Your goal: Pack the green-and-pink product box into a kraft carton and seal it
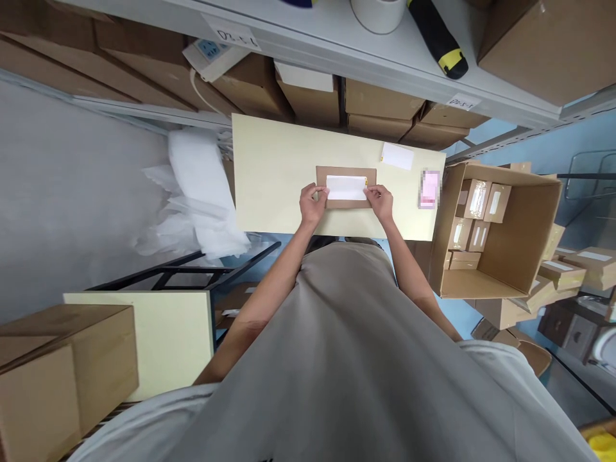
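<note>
On the pale yellow table point(274, 173) lies a brown cardboard rectangle point(346, 171); whether it is a flat box or a sheet I cannot tell. A white label point(345, 188) with a small yellow mark near its right end rests over its middle. My left hand point(314, 201) pinches the label's left end between thumb and finger. At the opposite end, my right hand point(381, 200) pinches it the same way. Another white slip point(397, 156) and a pink, blurred item point(428, 189) lie farther right on the table.
An open carton point(520, 237) holding several small boxes stands right of the table. White wrapping material point(202, 192) hangs at the left. A grey shelf point(337, 48) bearing a black-and-yellow tool handle point(439, 38) spans the far side. A large box point(67, 366) occupies the lower left.
</note>
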The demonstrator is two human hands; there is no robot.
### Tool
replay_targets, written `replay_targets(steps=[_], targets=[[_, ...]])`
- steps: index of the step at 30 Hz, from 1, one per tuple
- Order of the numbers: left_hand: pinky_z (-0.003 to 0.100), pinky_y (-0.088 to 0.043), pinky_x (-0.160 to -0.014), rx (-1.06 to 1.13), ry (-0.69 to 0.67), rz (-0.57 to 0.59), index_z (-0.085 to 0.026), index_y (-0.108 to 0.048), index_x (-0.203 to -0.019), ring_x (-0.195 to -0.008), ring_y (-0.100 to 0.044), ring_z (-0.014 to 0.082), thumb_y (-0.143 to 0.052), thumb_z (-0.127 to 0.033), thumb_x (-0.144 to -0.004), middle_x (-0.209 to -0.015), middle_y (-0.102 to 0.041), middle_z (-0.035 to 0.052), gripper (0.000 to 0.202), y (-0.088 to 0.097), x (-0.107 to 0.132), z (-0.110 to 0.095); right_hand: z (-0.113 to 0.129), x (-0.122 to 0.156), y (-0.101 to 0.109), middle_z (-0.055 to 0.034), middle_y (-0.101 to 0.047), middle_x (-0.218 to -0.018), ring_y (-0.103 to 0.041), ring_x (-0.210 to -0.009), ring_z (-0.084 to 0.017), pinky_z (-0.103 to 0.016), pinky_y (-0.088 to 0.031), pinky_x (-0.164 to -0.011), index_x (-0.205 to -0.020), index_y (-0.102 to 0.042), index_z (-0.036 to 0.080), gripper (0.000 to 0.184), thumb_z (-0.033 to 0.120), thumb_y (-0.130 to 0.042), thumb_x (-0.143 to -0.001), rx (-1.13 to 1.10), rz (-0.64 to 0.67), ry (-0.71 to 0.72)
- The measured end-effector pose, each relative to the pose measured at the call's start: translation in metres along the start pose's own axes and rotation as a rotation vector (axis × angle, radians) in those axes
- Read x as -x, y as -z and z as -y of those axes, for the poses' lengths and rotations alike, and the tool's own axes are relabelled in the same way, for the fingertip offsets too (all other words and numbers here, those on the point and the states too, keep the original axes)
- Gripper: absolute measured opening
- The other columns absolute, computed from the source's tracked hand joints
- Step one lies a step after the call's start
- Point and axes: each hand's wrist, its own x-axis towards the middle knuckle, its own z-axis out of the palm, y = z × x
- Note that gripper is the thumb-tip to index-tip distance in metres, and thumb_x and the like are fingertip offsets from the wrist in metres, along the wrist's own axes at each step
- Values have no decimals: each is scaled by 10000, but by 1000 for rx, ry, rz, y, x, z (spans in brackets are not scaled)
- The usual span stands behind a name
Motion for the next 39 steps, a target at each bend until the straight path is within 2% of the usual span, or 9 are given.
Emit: replay_targets(steps=[3,11,18,27,31,33,35,37,39], targets=[[477,-494,-1300,-27,-25,3,-266,-779,-1013,-1496,-631,311,-819,-318,-983,-1347,-771,110,72,1,5,-8,4,1,-1,9,-637,-837,-587,-824,-205,-365,-561,-871,-920,-730,250,274,486,-853,-988,83,4,-4],[467,-518,-1274,-86,-1,-39,-260,-646,-1044,-1337,-646,298,-1060,-384,-772,-1263,-685,85,511,-13,12,-25,7,5,-15,-14,-635,-904,-620,-955,-257,-420,-575,-992,-1043,-697,246,387,551,-921,-962,251,-52,19],[495,-538,-1250,-117,33,-81,-282,-607,-985,-1283,-659,299,-1006,-521,-858,-1192,-676,84,483,-18,8,-27,-3,-2,-23,-14,-672,-907,-715,-1019,-297,-464,-582,-1002,-1566,-554,182,702,607,-807,-1068,169,-41,-87],[498,-558,-1207,-207,52,-91,-270,-593,-883,-1084,-694,262,-943,-601,-915,-1085,-682,65,483,-11,-3,-25,-15,-12,-36,-116,-786,-1023,-768,-1022,-348,-507,-602,-980,-1575,-544,194,656,701,-559,-1158,250,-105,-131],[513,-577,-1188,-233,77,-110,-285,-554,-779,-1036,-725,286,-877,-647,-947,-980,-708,57,514,-4,-16,-26,-11,-9,-36,-109,-784,-1026,-770,-1078,-347,-502,-599,-1021,-1572,-557,225,622,709,-461,-1193,228,-159,-43],[538,-550,-1235,-227,15,-135,-286,-648,-863,-1182,-742,335,-820,-648,-987,-1101,-757,101,419,-3,-15,-32,-4,-2,-37,-151,-803,-1135,-754,-1185,-358,-535,-586,-1097,-1581,-585,223,591,646,-373,-1226,254,-144,46],[560,-464,-1336,-231,-140,-86,-256,-762,-1151,-1462,-661,380,-740,-645,-1042,-1421,-741,178,405,-8,-4,-42,6,9,-39,-225,-777,-1398,-691,-1385,-384,-583,-527,-1224,-1608,-614,187,582,526,-320,-1239,357,-40,149],[552,-321,-1441,-255,-326,109,-216,-703,-1519,-1716,-444,371,-620,-651,-1106,-1732,-581,202,606,-16,12,-52,15,22,-43,-242,-633,-1690,-543,-1617,-390,-600,-405,-1369,-1685,-588,141,598,410,-330,-1218,483,123,259],[542,-222,-1486,-300,-457,360,-203,-559,-1732,-1808,-291,345,-499,-668,-1143,-1864,-456,171,752,-25,26,-58,21,33,-47,-200,-453,-1867,-356,-1772,-356,-573,-265,-1468,-1785,-484,101,657,348,-351,-1190,574,268,353]])
